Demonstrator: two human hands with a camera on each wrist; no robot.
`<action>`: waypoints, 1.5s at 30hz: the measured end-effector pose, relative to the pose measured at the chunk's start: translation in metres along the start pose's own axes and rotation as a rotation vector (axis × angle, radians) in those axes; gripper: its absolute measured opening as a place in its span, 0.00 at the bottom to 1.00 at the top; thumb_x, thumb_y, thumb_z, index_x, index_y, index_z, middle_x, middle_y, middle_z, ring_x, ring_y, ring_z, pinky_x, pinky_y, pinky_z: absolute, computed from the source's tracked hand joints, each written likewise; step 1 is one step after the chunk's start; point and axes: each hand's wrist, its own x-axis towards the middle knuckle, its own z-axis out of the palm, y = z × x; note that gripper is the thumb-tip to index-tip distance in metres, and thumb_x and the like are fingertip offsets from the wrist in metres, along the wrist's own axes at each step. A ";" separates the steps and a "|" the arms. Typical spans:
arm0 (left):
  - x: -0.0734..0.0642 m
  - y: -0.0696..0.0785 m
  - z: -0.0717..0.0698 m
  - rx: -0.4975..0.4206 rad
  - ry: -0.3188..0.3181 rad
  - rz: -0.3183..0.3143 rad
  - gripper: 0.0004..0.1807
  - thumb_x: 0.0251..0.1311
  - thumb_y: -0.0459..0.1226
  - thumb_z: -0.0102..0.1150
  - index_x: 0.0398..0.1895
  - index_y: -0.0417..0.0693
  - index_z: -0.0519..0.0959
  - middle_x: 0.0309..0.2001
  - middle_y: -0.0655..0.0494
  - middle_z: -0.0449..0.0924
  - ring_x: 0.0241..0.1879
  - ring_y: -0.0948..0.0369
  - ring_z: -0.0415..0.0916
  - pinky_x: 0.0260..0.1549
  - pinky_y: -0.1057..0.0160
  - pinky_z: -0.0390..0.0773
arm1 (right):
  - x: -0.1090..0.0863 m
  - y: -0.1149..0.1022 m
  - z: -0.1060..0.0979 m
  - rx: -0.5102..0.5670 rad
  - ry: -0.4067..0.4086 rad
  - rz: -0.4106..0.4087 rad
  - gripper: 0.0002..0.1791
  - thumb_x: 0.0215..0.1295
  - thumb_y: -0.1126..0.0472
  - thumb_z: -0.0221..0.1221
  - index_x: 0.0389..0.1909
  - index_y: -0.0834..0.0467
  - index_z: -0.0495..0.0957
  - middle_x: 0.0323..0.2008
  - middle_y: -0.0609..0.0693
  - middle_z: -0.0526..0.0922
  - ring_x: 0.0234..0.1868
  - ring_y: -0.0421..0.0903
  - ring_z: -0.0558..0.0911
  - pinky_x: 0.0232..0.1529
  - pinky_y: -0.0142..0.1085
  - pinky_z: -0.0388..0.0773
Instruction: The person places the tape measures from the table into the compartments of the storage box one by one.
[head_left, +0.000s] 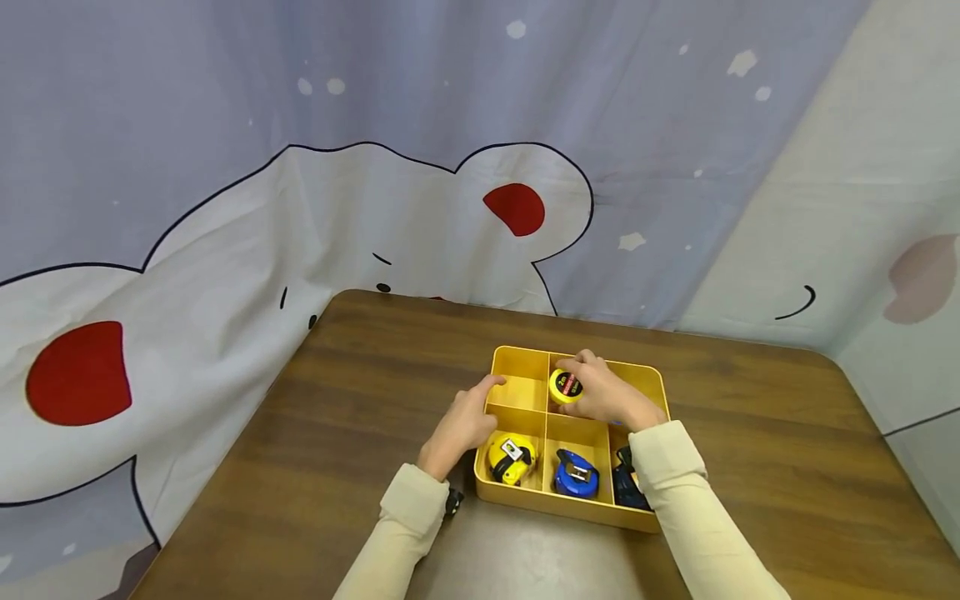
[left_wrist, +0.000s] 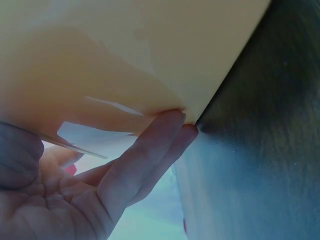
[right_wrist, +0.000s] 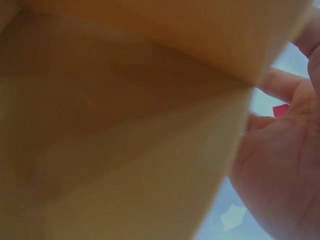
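Note:
In the head view my right hand point(head_left: 597, 392) pinches a round yellow tape measure point(head_left: 564, 387) marked 2m, over the back middle compartment of a yellow divided box point(head_left: 570, 507). My left hand point(head_left: 463, 425) holds the box by its left side, index finger and thumb at the rim. In the left wrist view two fingers point(left_wrist: 145, 155) lie along the outer wall. The right wrist view shows the box wall point(right_wrist: 150, 140) large, with the right hand point(right_wrist: 285, 150) partly behind it and the tape measure hidden.
In the front compartments lie a yellow-and-black tape measure point(head_left: 513, 458), a blue tape measure point(head_left: 577, 474) and a black item point(head_left: 628, 483) partly covered by the right sleeve. The box stands on a brown wooden table point(head_left: 360, 375). Behind hangs a printed curtain point(head_left: 390, 83).

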 end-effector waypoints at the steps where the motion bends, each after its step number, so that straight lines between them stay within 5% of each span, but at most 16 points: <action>1: -0.001 0.000 0.000 0.000 -0.005 -0.002 0.34 0.49 0.27 0.49 0.62 0.58 0.65 0.55 0.47 0.73 0.41 0.53 0.68 0.36 0.57 0.70 | 0.000 0.000 0.002 -0.005 -0.009 0.001 0.37 0.49 0.59 0.67 0.62 0.59 0.66 0.53 0.61 0.65 0.48 0.54 0.67 0.41 0.40 0.73; 13: 0.001 0.002 -0.004 0.011 -0.011 0.006 0.33 0.50 0.27 0.48 0.63 0.56 0.64 0.55 0.46 0.72 0.42 0.54 0.70 0.39 0.57 0.70 | 0.014 0.001 0.007 -0.128 -0.017 -0.051 0.33 0.47 0.63 0.68 0.57 0.65 0.70 0.50 0.64 0.70 0.51 0.59 0.69 0.47 0.46 0.71; 24: -0.001 0.003 -0.007 0.016 -0.014 0.025 0.32 0.51 0.26 0.48 0.62 0.54 0.64 0.56 0.45 0.72 0.41 0.54 0.70 0.40 0.57 0.71 | 0.022 -0.003 0.008 -0.220 -0.076 -0.023 0.23 0.50 0.68 0.61 0.51 0.63 0.74 0.41 0.57 0.75 0.37 0.50 0.71 0.39 0.43 0.68; 45: -0.002 0.000 -0.002 0.019 -0.032 0.025 0.32 0.51 0.27 0.47 0.62 0.56 0.64 0.53 0.47 0.73 0.39 0.54 0.69 0.36 0.59 0.70 | 0.023 -0.005 0.016 -0.263 -0.124 0.061 0.15 0.53 0.68 0.59 0.44 0.60 0.77 0.39 0.54 0.79 0.36 0.48 0.72 0.35 0.41 0.61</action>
